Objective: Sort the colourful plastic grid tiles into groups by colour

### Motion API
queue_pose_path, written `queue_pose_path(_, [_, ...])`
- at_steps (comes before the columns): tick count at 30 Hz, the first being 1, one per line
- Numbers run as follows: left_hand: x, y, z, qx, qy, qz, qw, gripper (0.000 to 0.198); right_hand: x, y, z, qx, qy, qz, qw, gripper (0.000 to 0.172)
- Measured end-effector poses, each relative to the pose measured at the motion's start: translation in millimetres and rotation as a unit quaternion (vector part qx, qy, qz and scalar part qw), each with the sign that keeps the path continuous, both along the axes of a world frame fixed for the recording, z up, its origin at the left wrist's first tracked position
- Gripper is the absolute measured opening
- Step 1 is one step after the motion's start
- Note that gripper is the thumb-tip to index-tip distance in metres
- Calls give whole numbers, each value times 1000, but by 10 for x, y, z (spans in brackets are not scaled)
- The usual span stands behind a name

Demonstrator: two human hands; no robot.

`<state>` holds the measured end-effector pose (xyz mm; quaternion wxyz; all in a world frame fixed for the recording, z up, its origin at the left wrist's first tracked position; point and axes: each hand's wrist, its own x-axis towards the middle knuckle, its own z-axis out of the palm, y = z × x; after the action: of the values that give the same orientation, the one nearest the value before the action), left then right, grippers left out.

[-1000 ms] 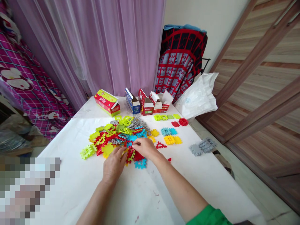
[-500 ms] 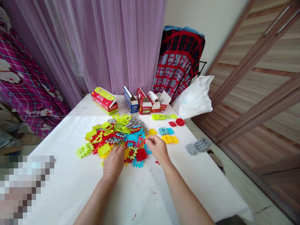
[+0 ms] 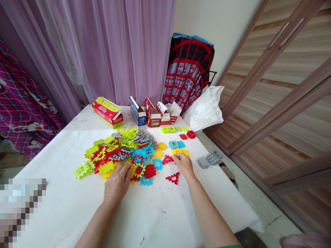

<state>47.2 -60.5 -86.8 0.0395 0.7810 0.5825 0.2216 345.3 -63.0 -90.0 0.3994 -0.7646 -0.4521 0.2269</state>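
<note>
Between the thumb and fingers of my right hand (image 3: pixel 184 164) is a red triangular building tile (image 3: pixel 168 159), held to the right of the pile. A second red triangular tile (image 3: pixel 173 178) lies in front of it on the white table. My left hand (image 3: pixel 117 182) rests at the near edge of the heap of toothed plastic tiles (image 3: pixel 144 151), its fingers bent together beside a yellow tile (image 3: pixel 132 170). Whatever those fingers grip is hidden. The heap mixes lime, red, blue, yellow and grey pieces.
Sorted groups of lime (image 3: pixel 169 130), red (image 3: pixel 191 134), blue (image 3: pixel 173 144), yellow (image 3: pixel 178 151) and grey tiles (image 3: pixel 213 157) lie at the right. Behind are a red-and-lime box (image 3: pixel 107 112), several opened small boxes (image 3: pixel 153 115) and a white bag (image 3: pixel 204 110).
My right hand has drawn the red triangular tile rightward, away from the heap. The other red triangle, mostly covered by my right arm before, now shows fully. My left hand stays at the heap.
</note>
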Motion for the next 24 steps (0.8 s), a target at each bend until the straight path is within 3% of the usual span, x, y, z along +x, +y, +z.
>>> queue_pose_path(4, [0,1,2,0,1,1,1000,32,-33,-118,143,0,-166,-1,986,17])
queue_pose_path(8, [4,0,20,-6,6,-6,1000,33,-99,-257,280,-24,-287,67,955,19])
queue_pose_path(13, [4,0,45,-18,2,-11,1000,34,-172,-229,357,-69,-327,165,928,26])
queue_pose_path(24, [13,-11,79,-30,-2,-11,999,34,-140,-84,315,-89,-316,164,930,21])
